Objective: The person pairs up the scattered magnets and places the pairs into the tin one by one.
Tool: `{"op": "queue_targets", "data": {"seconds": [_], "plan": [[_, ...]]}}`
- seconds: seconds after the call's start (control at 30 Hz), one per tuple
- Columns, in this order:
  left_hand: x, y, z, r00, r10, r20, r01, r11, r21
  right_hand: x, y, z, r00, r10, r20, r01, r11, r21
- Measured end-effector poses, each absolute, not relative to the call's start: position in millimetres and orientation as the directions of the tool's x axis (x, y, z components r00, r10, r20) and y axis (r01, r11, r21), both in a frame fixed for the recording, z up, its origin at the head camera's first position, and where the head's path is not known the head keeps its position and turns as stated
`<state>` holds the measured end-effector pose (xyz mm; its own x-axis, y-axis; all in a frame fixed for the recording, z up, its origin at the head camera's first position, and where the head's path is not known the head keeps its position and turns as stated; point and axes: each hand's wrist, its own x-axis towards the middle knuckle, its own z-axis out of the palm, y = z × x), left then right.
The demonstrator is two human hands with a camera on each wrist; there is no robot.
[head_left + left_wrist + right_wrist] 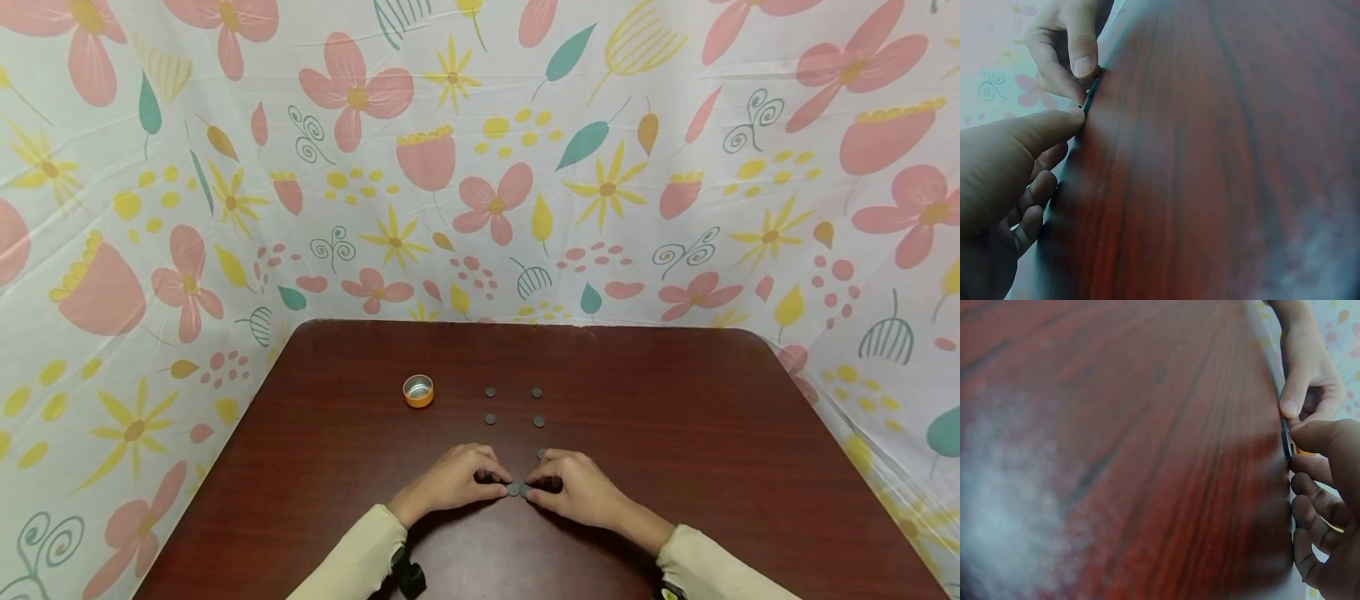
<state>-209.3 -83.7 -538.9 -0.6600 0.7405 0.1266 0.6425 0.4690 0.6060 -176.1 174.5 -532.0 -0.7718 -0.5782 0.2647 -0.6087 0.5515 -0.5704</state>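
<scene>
Two small, flat, dark grey discs lie side by side near the table's front, their edges meeting or overlapping. My left hand (459,477) pinches the left disc (513,489) at its edge between thumb and index finger. From the other side, my right hand (583,489) grips the right disc (524,490) with thumb and fingertips. In the left wrist view the discs (1090,95) appear edge-on as a thin dark strip low at the tabletop, between both hands' fingertips. Another disc (542,453) peeks out behind the right hand's fingers, partly hidden.
Farther back, several matching discs (491,419) are spaced out in rows on the brown wooden table (345,442). To their left stands a small round tin (418,392), orange outside and silvery inside. A flowered cloth (495,275) hangs behind and beside the table.
</scene>
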Motion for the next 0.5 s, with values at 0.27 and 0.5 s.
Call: {"op": "queue_targets", "data": {"seconds": [0.27, 0.5], "plan": [[-214, -99, -535, -0.689, 0.69, 0.223, 0.632, 0.422, 0.65, -177, 172, -531, -0.783, -0.57, 0.249, -0.596, 0.575, -0.56], [-242, -128, -520, -0.772, 0.498, 0.394, 0.62, 0.454, 0.64, -178, 170, -530, -0.792, -0.547, 0.271, -0.595, 0.59, -0.547]]}}
